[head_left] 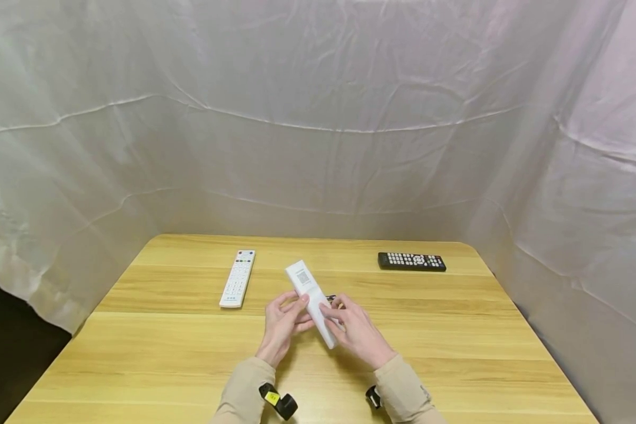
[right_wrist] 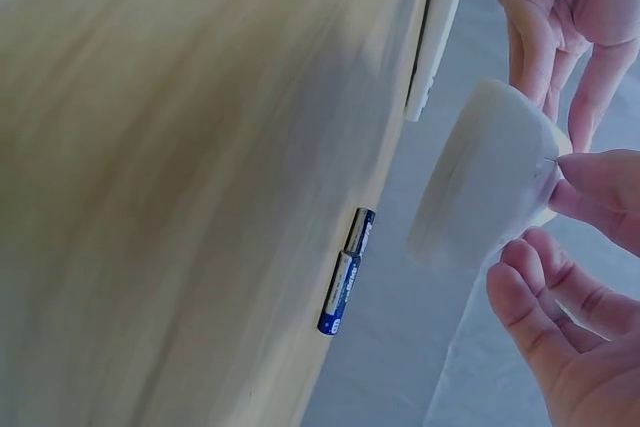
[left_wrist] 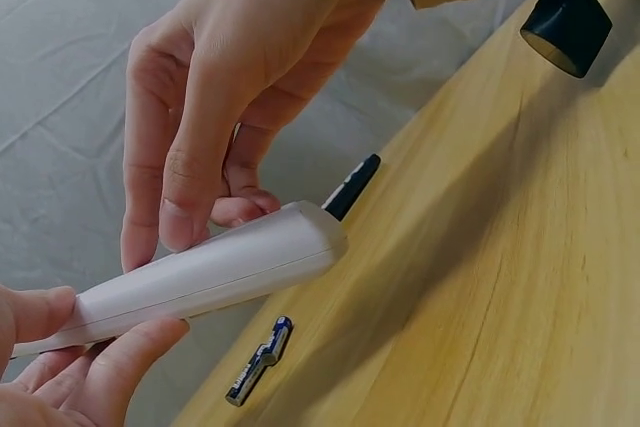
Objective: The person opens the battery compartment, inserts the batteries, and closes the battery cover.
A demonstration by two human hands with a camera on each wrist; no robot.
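A white remote control [head_left: 314, 291] is tilted above the table with its back, bearing a printed label, facing up. My left hand [head_left: 282, 325] grips it by the side, thumb on the back and fingers underneath. With thumb and fingertips on the lower part of the back, my right hand [head_left: 359, 331] holds it from the other side; its remaining fingers are curled. In the left wrist view that hand [left_wrist: 235, 77] comes down on the remote from above. Two blue-and-silver batteries [right_wrist: 346, 272] lie end to end on the table below, mostly hidden in the head view.
Another white remote [head_left: 237, 280] lies buttons up on the left of the wooden table [head_left: 153, 347]. A black remote [head_left: 411, 262] lies at the back right. Pale fabric [head_left: 318, 176] hangs behind the table and along its sides.
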